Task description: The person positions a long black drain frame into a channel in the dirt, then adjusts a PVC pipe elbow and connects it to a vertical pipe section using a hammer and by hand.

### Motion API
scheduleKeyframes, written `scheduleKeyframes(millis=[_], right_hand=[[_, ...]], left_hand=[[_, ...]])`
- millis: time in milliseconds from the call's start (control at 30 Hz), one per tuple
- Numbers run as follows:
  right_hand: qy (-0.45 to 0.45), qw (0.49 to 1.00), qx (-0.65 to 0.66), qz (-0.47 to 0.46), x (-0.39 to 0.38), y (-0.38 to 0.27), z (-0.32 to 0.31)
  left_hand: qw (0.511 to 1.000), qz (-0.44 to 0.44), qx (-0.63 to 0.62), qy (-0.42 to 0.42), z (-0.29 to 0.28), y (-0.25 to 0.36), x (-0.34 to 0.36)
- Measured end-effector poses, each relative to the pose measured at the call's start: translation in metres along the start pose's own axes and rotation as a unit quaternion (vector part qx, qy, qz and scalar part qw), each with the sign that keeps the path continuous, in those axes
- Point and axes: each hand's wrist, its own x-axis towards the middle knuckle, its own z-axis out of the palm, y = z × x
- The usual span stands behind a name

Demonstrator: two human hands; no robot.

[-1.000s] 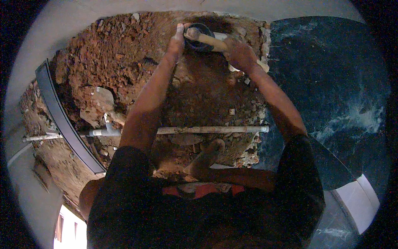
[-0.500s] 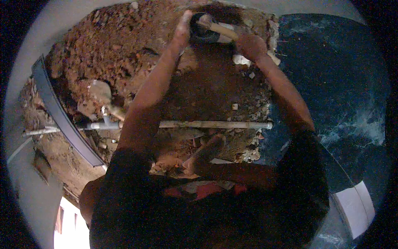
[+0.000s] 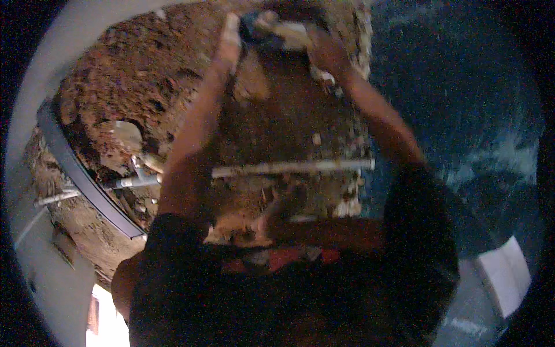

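Note:
At the top of the head view, my left hand (image 3: pixel 230 38) has its fingers stretched straight along the left side of a dark round pipe fitting (image 3: pixel 247 30). The hand presses flat against it, though blur softens the contact. Opposite it, my right hand (image 3: pixel 328 55) is closed around the pale handle of a short tool (image 3: pixel 292 33). The tool's rounded head reaches across to the fitting's mouth; blur hides its exact kind. Both arms stretch far forward over a dug-out patch of brown soil (image 3: pixel 277 110).
A white pipe (image 3: pixel 295 168) crosses the trench, with a grey-and-white tee fitting (image 3: pixel 137 178) at its left. Near it lies a trowel-like tool (image 3: pixel 124 136). A curved grey strip (image 3: pixel 87 173) stands at left, dark blue floor (image 3: pixel 445 98) at right, with a white block (image 3: pixel 506 276).
The view has shifted, so hands, fitting and tool sit further left and slightly higher. The picture is more blurred. My right hand still grips the tool, and my left stays beside the fitting.

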Motion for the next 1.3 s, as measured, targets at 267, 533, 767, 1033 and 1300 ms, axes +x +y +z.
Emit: scheduleKeyframes(millis=[267, 533, 767, 1033, 1300], right_hand=[[-0.122, 0.991, -0.057, -0.007, 0.019, -0.034, -0.068], [-0.193, 0.979, 0.000, 0.057, 0.038, -0.052, -0.089], [-0.189, 0.982, 0.004, 0.026, 0.038, -0.043, -0.070], [-0.163, 0.987, -0.001, -0.011, 0.029, -0.013, -0.040], [-0.161, 0.984, -0.035, -0.069, 0.046, -0.053, -0.109]], left_hand=[[0.996, 0.023, 0.085, 0.034, 0.006, 0.018, -0.009], [0.995, -0.020, 0.085, 0.056, 0.014, 0.030, -0.016], [0.988, -0.071, 0.119, 0.072, 0.008, 0.032, -0.014], [0.985, -0.080, 0.139, 0.065, -0.004, 0.025, -0.004], [0.997, 0.041, 0.067, -0.009, -0.025, -0.003, 0.009]])
